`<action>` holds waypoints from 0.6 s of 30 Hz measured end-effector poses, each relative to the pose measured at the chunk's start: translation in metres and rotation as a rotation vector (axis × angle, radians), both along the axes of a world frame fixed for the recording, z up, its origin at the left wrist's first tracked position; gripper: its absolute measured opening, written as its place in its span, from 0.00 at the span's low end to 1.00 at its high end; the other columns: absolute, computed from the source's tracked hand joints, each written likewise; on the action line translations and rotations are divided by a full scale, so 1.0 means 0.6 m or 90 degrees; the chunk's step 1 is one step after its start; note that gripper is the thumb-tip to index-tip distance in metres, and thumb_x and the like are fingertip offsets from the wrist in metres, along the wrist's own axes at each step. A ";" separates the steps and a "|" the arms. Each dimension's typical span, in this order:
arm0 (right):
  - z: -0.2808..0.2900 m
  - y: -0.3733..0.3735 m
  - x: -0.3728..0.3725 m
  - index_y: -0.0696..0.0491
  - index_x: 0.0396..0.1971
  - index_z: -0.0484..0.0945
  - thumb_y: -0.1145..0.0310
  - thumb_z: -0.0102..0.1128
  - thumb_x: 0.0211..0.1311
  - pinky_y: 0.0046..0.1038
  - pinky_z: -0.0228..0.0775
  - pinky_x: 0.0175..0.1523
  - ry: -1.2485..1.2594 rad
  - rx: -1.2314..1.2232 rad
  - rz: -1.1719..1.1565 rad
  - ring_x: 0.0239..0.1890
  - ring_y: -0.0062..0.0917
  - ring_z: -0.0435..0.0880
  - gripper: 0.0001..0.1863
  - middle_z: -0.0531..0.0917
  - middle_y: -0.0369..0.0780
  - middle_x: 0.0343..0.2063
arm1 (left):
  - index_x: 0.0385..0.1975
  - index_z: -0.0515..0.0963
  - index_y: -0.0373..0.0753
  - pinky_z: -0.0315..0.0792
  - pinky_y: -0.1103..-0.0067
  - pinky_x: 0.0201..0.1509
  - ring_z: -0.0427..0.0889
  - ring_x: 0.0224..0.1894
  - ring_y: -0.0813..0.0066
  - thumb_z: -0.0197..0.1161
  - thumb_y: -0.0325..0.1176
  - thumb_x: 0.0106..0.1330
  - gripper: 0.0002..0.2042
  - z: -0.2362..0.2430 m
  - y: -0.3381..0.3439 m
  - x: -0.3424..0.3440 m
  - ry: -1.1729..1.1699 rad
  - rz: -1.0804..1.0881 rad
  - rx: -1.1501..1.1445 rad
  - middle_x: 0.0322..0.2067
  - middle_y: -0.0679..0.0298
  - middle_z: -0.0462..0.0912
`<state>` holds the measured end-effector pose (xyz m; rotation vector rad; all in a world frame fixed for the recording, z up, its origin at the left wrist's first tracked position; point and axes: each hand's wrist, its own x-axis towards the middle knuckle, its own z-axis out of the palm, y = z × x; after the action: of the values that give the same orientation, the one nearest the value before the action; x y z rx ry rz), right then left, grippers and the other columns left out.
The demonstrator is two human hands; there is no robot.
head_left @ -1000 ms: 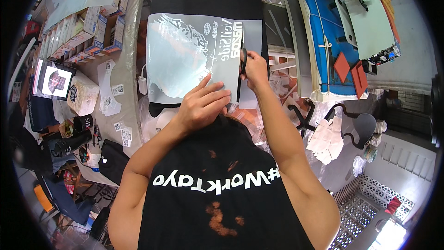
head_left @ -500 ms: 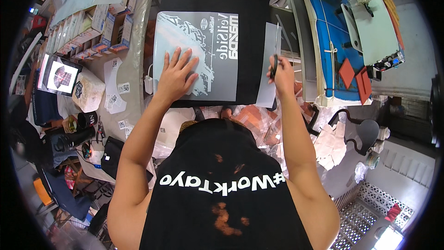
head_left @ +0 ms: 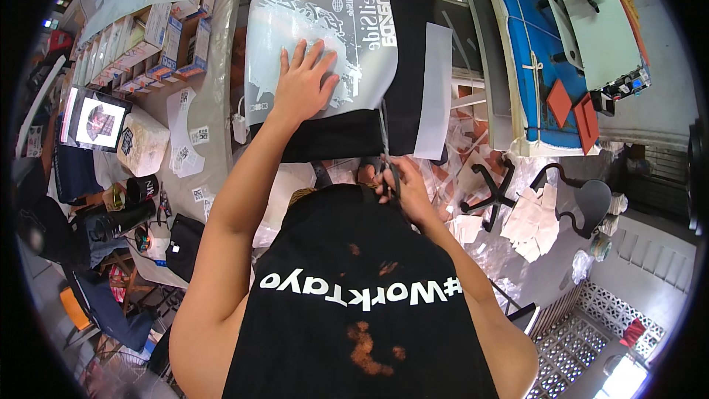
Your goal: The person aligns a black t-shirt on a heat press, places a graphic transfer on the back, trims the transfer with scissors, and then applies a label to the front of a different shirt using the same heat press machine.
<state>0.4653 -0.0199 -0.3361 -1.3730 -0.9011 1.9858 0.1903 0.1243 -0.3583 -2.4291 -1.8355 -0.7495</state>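
My left hand (head_left: 304, 85) lies on a translucent film sheet (head_left: 267, 44) printed with white lettering and a splatter design, its fingers spread. The sheet rests on black fabric (head_left: 332, 137) over a board, and its right edge curls up a little. In my right hand (head_left: 408, 191), near the fabric's front edge, is a pair of scissors (head_left: 385, 144). Their blades point away from me, with the tips at the sheet's near right corner; whether they touch it I cannot tell. A narrow film strip (head_left: 434, 92) lies apart on the right side of the fabric.
Boxes (head_left: 144, 41), a lit screen (head_left: 94, 120) and paper cut-outs (head_left: 185, 133) stand or lie on the left table. At the right is a blue-surfaced bench (head_left: 509, 37) with red-orange pads (head_left: 587, 124). A wheeled chair base (head_left: 489, 193) and scraps are on the floor.
My left hand and the printed sheet have shifted away from me. My right hand has brought the scissors left and nearer, from beside the strip to the sheet's near right corner.
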 end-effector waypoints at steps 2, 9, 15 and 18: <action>0.009 0.016 -0.024 0.53 0.61 0.68 0.62 0.59 0.70 0.21 0.74 0.33 0.003 0.006 0.009 0.33 0.18 0.78 0.24 0.76 0.35 0.34 | 0.57 0.74 0.47 0.47 0.42 0.70 0.60 0.69 0.42 0.59 0.45 0.67 0.20 -0.003 -0.001 -0.001 0.002 0.005 -0.001 0.64 0.56 0.68; 0.028 -0.002 -0.024 0.56 0.60 0.69 0.61 0.59 0.70 0.20 0.76 0.34 0.002 0.001 0.095 0.32 0.17 0.78 0.24 0.77 0.35 0.35 | 0.56 0.75 0.46 0.46 0.41 0.70 0.60 0.69 0.43 0.59 0.45 0.66 0.20 -0.007 -0.004 -0.007 -0.016 -0.004 -0.004 0.64 0.56 0.68; 0.014 0.004 -0.060 0.58 0.59 0.70 0.64 0.62 0.67 0.22 0.78 0.32 -0.049 0.035 0.013 0.30 0.16 0.77 0.24 0.75 0.34 0.32 | 0.54 0.76 0.43 0.46 0.41 0.70 0.60 0.69 0.44 0.60 0.44 0.66 0.19 -0.003 -0.006 -0.004 0.008 0.006 0.017 0.62 0.56 0.70; 0.019 0.012 -0.068 0.58 0.58 0.70 0.64 0.63 0.67 0.22 0.79 0.29 -0.052 0.027 -0.020 0.28 0.15 0.77 0.24 0.74 0.34 0.31 | 0.50 0.78 0.41 0.47 0.43 0.71 0.63 0.68 0.49 0.63 0.43 0.63 0.19 0.020 -0.027 0.005 -0.022 -0.062 0.045 0.59 0.57 0.73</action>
<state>0.4245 -0.0124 -0.3248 -1.4437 -0.9481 1.8887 0.1934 0.1083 -0.3461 -2.4909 -1.6819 -0.8516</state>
